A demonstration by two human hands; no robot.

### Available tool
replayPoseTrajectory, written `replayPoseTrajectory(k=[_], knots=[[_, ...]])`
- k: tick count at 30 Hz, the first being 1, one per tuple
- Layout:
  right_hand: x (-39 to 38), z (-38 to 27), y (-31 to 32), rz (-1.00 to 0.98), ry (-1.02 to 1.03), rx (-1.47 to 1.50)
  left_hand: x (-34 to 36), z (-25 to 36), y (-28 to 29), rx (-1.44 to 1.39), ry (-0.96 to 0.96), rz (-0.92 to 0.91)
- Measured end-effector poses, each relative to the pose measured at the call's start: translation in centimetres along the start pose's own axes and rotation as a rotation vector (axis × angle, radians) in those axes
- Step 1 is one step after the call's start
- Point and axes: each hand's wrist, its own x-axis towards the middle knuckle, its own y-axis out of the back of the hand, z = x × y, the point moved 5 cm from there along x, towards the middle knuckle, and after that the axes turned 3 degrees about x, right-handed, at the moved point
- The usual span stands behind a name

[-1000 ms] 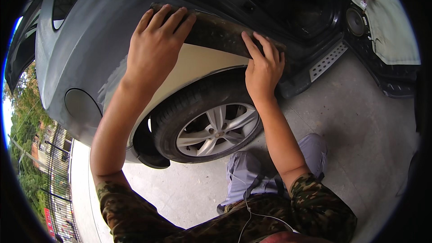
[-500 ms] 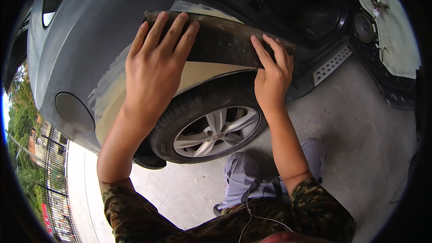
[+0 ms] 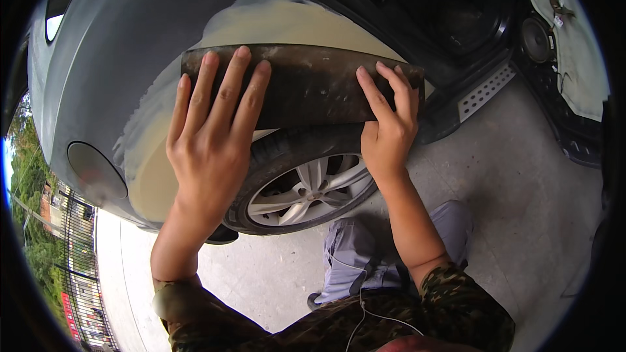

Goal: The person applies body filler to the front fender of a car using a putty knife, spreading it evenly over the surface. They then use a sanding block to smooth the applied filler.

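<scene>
A long, dark, scuffed sheet (image 3: 306,91), bent to the curve of the car's panel, lies against beige filler (image 3: 280,18) above the rear wheel. Its underside is hidden, so I cannot tell its exact kind. On its left end my left hand (image 3: 212,146) presses with fingers spread and stretched out; the thumb is out of sight. Toward the right end, my right hand (image 3: 391,137) holds the sheet, fingers over its face and thumb at the lower edge. Filler shows above the sheet and to the left of my left hand.
Just below the sheet is the wheel (image 3: 310,192) with its tyre. A round fuel flap (image 3: 98,169) sits at the left. On the right are a perforated sill plate (image 3: 486,93) and an opened door with a bare speaker (image 3: 536,39). Concrete floor (image 3: 482,221) lies beneath.
Both hands have slid the sheet down the panel and slightly left. More filler shows above it, and its lower edge now covers the top of the wheel arch.
</scene>
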Motion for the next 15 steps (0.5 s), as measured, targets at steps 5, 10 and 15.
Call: replayPoseTrajectory(k=[5, 10, 15], knots=[[-0.8, 0.0, -0.5, -0.005, 0.031, -0.037, -1.6, 0.3, -0.2, 0.003, 0.028, -0.046], [-1.5, 0.5, -1.1, 0.023, 0.098, -0.034, -3.3, 1.1, -0.2, 0.005, 0.06, -0.082], [-2.1, 1.1, -1.4, 0.015, 0.118, -0.037, -4.8, 1.9, -0.4, 0.032, 0.077, -0.101]])
